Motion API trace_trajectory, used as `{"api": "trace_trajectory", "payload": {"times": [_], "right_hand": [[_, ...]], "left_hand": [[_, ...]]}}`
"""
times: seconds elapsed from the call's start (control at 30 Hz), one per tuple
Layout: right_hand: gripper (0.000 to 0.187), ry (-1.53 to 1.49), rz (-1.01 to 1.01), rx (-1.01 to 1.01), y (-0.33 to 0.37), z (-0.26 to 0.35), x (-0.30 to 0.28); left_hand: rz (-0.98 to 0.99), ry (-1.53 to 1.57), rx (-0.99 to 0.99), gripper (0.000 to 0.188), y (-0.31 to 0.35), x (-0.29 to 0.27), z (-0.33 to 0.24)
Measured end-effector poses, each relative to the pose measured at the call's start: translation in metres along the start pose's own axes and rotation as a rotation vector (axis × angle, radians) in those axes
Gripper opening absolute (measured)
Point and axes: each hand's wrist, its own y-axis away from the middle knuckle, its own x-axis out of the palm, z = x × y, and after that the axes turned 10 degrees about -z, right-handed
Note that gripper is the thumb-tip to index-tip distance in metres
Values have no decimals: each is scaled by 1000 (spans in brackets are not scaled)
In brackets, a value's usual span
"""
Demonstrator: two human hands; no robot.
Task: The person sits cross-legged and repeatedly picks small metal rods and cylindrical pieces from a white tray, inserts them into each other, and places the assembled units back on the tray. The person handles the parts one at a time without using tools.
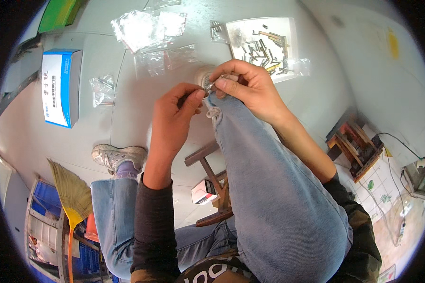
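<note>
Gray floor (97, 52) bears one tray (279, 25); two hands (171, 115) (256, 92) pinch one small piece (210, 87).

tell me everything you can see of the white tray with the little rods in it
The white tray is shallow and roughly rectangular, apparently plastic, lying on the grey floor beyond the right hand. Loose rods, dark, silvery and brass-coloured, are scattered inside. A clear bag overlaps its right edge.
</note>
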Motion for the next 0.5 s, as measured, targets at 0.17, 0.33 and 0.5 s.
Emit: {"api": "trace_trajectory", "payload": {"times": [0.17,0.33,0.5], "right_hand": [[15,-67,104,-8,1,-4,-10],[17,-88,-53,-114,-7,-44,-28],[20,315,-736,0,-43,-109,-133]], "left_hand": [[-17,-114,7,14,3,10,-1],[-53,-99,-82,15,2,9,9],[-203,158,-133,20,-2,0,31]]}}
